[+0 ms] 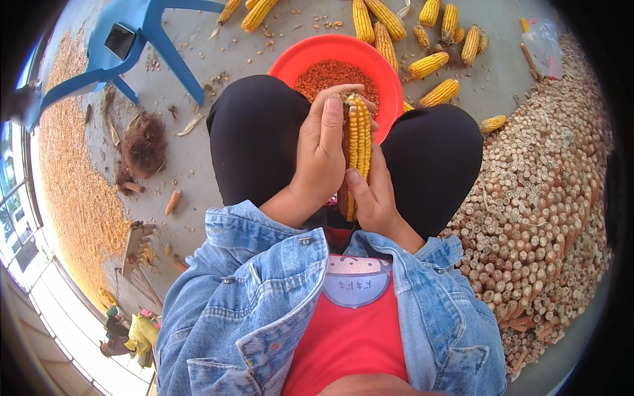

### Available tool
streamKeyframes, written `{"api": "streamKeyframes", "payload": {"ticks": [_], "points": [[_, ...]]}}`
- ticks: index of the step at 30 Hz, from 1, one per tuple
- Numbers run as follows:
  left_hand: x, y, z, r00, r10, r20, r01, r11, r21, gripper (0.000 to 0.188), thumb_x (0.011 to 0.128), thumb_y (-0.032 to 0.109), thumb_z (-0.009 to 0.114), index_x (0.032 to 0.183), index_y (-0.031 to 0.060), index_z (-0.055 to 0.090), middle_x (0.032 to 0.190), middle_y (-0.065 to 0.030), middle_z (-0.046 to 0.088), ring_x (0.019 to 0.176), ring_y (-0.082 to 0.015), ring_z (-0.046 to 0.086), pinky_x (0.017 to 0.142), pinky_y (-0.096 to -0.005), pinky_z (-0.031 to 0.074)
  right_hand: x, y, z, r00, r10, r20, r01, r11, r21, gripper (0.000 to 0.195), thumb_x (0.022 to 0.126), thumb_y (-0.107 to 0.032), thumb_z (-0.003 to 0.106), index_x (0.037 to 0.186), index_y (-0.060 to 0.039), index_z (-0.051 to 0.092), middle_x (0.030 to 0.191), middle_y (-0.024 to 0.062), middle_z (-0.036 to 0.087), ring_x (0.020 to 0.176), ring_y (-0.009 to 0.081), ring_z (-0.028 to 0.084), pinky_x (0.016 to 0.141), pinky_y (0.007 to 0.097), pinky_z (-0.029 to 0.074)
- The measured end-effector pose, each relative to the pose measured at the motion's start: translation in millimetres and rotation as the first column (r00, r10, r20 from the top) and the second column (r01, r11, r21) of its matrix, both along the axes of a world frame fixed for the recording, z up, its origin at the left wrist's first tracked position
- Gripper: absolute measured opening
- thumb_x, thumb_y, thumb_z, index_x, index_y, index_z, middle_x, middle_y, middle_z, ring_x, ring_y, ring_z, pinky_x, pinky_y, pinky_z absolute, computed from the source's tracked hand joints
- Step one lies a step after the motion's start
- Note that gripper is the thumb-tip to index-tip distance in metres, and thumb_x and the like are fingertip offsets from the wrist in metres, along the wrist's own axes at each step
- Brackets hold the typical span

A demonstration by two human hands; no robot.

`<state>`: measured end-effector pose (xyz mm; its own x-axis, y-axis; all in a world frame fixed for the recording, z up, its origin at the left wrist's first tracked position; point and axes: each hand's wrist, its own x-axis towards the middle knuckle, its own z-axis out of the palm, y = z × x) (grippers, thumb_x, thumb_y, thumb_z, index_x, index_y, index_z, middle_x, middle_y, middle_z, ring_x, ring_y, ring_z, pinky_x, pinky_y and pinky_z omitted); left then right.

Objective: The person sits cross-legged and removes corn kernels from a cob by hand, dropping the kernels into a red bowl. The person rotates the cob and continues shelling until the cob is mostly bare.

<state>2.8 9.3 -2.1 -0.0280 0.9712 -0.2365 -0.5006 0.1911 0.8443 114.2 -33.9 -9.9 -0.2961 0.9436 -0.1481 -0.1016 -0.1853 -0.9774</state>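
Between my two hands is a partly shelled ear of corn (360, 143), upright in the picture, with yellow kernel rows on its right side and bare brown cob along its left. My left hand (324, 143) is around its upper part, thumb pointing up. Lower down, my right hand (375, 193) grips it with the thumb on the kernels. Some fingers of both hands are hidden behind the ear. Beyond the hands, between my knees, stands a red plastic basin (391, 84) holding reddish-orange kernels (334, 74).
Several unshelled ears (428, 65) lie on the floor ahead. At right is a large stack of bare cobs (535, 222); at left, a blue plastic chair (163, 44) with a phone (120, 41), a brown fibrous clump (143, 148), and spread kernels (74, 198).
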Motion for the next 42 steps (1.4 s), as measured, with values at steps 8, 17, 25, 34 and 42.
{"api": "streamKeyframes", "payload": {"ticks": [8,17,25,34,42], "points": [[-5,2,-7,0.99,-0.009,-0.141,0.013,0.999,0.03,0.04,0.107,0.026,0.03,0.128,-0.0012,0.05,0.119,-0.0159,0.061,0.107,-0.0198,0.061,0.095,-0.033,0.049,3,-3,-3,0.992,-0.119,-0.049,0.11,0.981,-0.162,0.047,0.096,-0.021,0.057,0.131,0.0034,0.039,0.114,0.0124,0.057,0.103,0.0182,0.057,0.091,0.0319,0.046],[-1,-2,2,0.962,-0.06,-0.267,0.053,0.998,-0.033,0.033,0.102,0.019,0.048,0.128,-0.0016,0.05,0.121,-0.0111,0.059,0.111,-0.016,0.057,0.099,-0.03,0.044,1,-1,-1,0.971,-0.212,-0.111,0.183,0.956,-0.228,0.037,0.097,-0.02,0.056,0.125,-0.0001,0.044,0.106,0.0061,0.055,0.095,0.0102,0.054,0.084,0.0257,0.046],[-4,-6,-2,0.966,-0.069,-0.25,0.063,0.997,-0.033,0.028,0.1,0.017,0.053,0.122,-0.0007,0.053,0.115,-0.0093,0.061,0.108,-0.0146,0.058,0.096,-0.0293,0.045,0,-1,-2,0.956,-0.244,-0.163,0.206,0.953,-0.224,0.037,0.097,-0.02,0.056,0.126,0.0004,0.044,0.111,0.0064,0.054,0.099,0.0109,0.053,0.086,0.0265,0.045],[-5,-9,-6,0.966,-0.067,-0.251,0.053,0.997,-0.064,0.024,0.1,0.017,0.053,0.117,0.0002,0.054,0.109,-0.0073,0.06,0.101,-0.0117,0.057,0.09,-0.0263,0.045,4,-3,-1,0.966,-0.213,-0.144,0.169,0.948,-0.269,0.038,0.096,-0.02,0.055,0.126,0.0,0.044,0.112,0.0065,0.053,0.099,0.011,0.052,0.087,0.0261,0.044],[-3,-13,0,0.97,-0.097,-0.224,0.083,0.994,-0.073,0.02,0.102,0.014,0.048,0.116,0.0012,0.055,0.11,-0.0059,0.059,0.104,-0.0111,0.055,0.093,-0.0258,0.044,3,1,6,0.964,-0.21,-0.166,0.167,0.957,-0.236,0.041,0.096,-0.026,0.052,0.127,-0.0002,0.043,0.113,0.0073,0.053,0.099,0.011,0.052,0.087,0.0257,0.044]]}}
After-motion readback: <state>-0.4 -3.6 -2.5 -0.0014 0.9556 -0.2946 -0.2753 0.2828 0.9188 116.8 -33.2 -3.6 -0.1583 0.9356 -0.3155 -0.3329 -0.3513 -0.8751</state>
